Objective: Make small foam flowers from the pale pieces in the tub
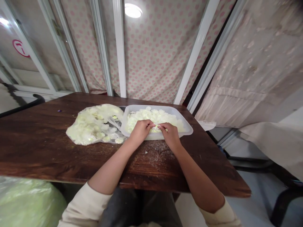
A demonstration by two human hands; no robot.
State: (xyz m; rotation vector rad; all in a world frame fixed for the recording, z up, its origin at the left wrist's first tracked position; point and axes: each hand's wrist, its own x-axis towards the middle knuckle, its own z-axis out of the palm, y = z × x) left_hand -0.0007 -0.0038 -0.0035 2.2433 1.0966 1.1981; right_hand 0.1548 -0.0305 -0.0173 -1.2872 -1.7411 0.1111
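A clear plastic tray (187, 127) filled with pale yellow-white food pieces (151, 117) sits on the dark wooden table (47, 151). My left hand (140, 130) and my right hand (170, 133) rest over the tray's near rim, fingers curled and pinching a small pale piece (155, 127) between them. To the left of the tray lies a clear plastic bag (94, 124) holding more of the same pale pieces.
White crumbs are scattered on the wood in front of the tray. A green-filled plastic bag (26, 201) sits below the table at the lower left. Curtains and window frames stand behind the table. A piece of white plastic (207, 125) lies past the right edge.
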